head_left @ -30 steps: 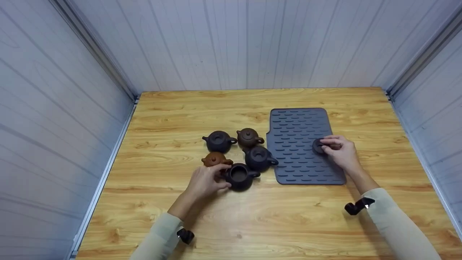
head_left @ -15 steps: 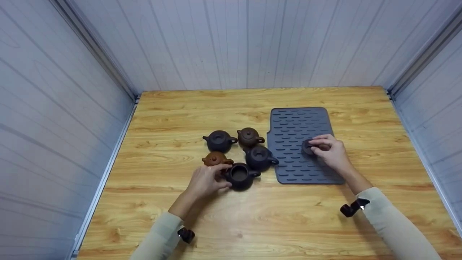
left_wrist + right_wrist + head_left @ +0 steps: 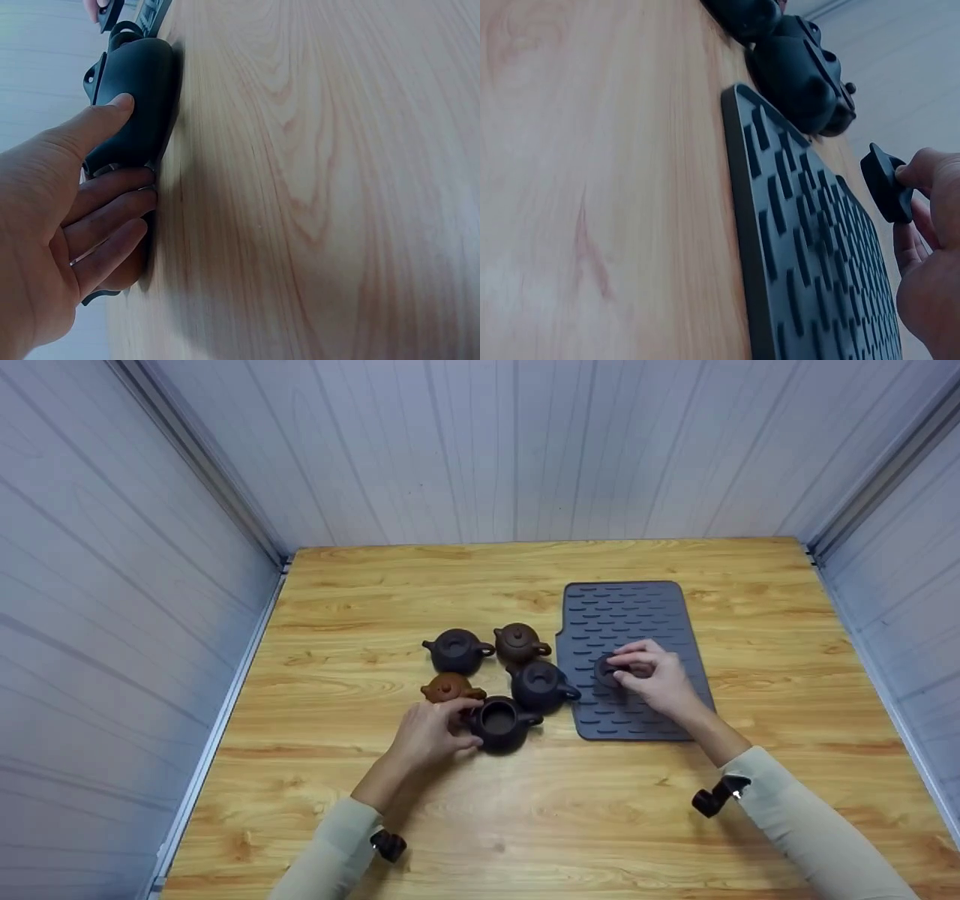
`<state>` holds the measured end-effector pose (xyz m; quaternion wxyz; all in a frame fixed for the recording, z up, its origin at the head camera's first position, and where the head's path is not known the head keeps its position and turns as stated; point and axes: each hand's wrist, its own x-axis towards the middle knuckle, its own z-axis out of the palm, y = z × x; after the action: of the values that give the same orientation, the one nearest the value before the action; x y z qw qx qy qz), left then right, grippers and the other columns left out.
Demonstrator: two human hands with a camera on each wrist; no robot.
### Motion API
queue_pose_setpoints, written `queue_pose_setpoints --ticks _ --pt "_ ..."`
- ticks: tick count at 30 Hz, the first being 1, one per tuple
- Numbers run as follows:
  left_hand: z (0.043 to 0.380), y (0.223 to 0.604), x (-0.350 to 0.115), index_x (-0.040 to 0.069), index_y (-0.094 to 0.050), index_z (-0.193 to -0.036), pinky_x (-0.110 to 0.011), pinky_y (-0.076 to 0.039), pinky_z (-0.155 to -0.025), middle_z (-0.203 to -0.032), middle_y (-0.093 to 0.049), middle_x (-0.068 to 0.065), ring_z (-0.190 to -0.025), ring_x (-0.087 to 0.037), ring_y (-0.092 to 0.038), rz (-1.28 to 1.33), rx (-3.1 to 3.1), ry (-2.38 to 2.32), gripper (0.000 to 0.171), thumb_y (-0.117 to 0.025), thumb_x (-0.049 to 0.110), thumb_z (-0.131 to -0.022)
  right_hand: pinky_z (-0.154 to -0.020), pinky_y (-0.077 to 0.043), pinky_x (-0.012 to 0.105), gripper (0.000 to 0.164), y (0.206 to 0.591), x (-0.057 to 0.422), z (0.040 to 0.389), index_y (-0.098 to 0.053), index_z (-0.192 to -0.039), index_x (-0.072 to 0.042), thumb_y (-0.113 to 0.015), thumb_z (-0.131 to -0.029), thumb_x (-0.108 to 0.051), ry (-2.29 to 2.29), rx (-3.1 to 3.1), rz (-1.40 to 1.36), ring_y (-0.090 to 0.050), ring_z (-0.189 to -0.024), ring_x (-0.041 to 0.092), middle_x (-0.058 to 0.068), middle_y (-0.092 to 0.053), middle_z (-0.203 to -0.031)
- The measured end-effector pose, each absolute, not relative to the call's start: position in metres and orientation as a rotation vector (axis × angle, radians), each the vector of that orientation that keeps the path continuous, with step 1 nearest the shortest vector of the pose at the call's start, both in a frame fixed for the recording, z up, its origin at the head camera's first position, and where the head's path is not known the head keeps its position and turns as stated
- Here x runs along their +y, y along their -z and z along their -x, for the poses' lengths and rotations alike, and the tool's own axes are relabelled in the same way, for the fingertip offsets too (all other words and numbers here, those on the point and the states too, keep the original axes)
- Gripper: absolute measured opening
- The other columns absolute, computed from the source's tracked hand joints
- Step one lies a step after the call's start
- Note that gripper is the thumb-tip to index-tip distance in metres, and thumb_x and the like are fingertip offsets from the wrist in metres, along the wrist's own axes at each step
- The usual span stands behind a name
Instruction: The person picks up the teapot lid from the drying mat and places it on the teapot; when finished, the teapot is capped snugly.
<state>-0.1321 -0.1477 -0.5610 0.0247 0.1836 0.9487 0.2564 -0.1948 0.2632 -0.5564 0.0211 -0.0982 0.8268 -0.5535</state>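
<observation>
A dark, lidless teapot (image 3: pixel 504 744) stands on the wooden table, its round mouth facing up and its handle to the right. My left hand (image 3: pixel 426 735) grips it on the spout side; in the left wrist view the thumb presses on the body of the teapot (image 3: pixel 142 86). The spout is mostly hidden by the fingers. Over the grey ribbed mat, my right hand (image 3: pixel 657 681) pinches a dark teapot lid (image 3: pixel 604 670) between thumb and fingers. In the right wrist view this lid (image 3: pixel 885 184) is raised above the mat.
Lidded teapots crowd around the open one: a reddish-brown one (image 3: pixel 445 687), a dark one (image 3: pixel 457 652) behind it, a small brown one (image 3: pixel 516 645) and another dark one (image 3: pixel 537 688). The last one's handle reaches the left edge of the grey mat (image 3: pixel 622 607). Pale panels wall in the table.
My right hand has carried the lid leftward across the mat, closer to the teapots. The left hand keeps its grip on the open teapot in the same place.
</observation>
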Motion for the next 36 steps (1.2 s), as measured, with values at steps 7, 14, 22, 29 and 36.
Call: queue_pose_setpoints --ticks 7,14,22,29,36 --pt "0.132 0.562 -0.147 0.024 -0.082 -0.136 -0.030 -0.038 -0.064 -0.074 -0.073 -0.002 -0.065 -0.008 -0.045 -0.563 2.925 -0.813 0.056 -0.100 0.035 -0.084 -0.102 -0.054 0.008 0.021 0.550 0.245 0.194 -0.085 -0.120 0.003 -0.082 -0.099 0.003 1.734 2.524 0.390 -0.063 -0.119 -0.004 0.025 -0.070 -0.136" --pt "0.132 0.563 -0.147 0.023 -0.082 -0.136 -0.031 -0.039 -0.065 -0.078 -0.076 -0.002 -0.065 -0.008 -0.046 -0.570 2.926 -0.812 0.056 -0.101 0.035 -0.084 -0.100 -0.056 0.010 0.020 0.547 0.224 0.192 -0.086 -0.118 0.003 -0.081 -0.099 0.004 1.751 2.478 0.455 -0.063 -0.119 0.000 0.026 -0.068 -0.135" --pt "0.132 0.563 -0.147 0.024 -0.081 -0.138 -0.032 -0.041 -0.070 -0.088 -0.082 -0.004 -0.070 -0.009 -0.052 -0.532 2.898 -0.825 0.058 -0.100 0.036 -0.085 -0.096 -0.057 0.013 0.019 0.544 0.201 0.189 -0.088 -0.115 -0.003 -0.083 -0.098 0.002 1.661 2.515 0.539 -0.063 -0.120 0.004 0.021 -0.072 -0.133" --pt "0.132 0.562 -0.147 0.024 -0.082 -0.136 -0.032 -0.042 -0.065 -0.091 -0.084 -0.005 -0.067 -0.010 -0.048 -0.552 2.923 -0.803 0.056 -0.101 0.035 -0.084 -0.097 -0.057 0.018 0.019 0.541 0.181 0.183 -0.088 -0.114 -0.004 -0.084 -0.097 0.001 1.648 2.496 0.657 -0.067 -0.124 0.023 0.021 -0.073 -0.131" --pt "0.133 0.561 -0.148 0.024 -0.082 -0.135 -0.035 -0.044 -0.066 -0.097 -0.086 -0.006 -0.067 -0.010 -0.050 -0.556 2.922 -0.802 0.056 -0.101 0.035 -0.084 -0.099 -0.055 0.018 0.020 0.541 0.160 0.180 -0.088 -0.115 -0.005 -0.084 -0.096 -0.001 1.651 2.451 0.675 -0.067 -0.125 0.027 0.021 -0.074 -0.133"
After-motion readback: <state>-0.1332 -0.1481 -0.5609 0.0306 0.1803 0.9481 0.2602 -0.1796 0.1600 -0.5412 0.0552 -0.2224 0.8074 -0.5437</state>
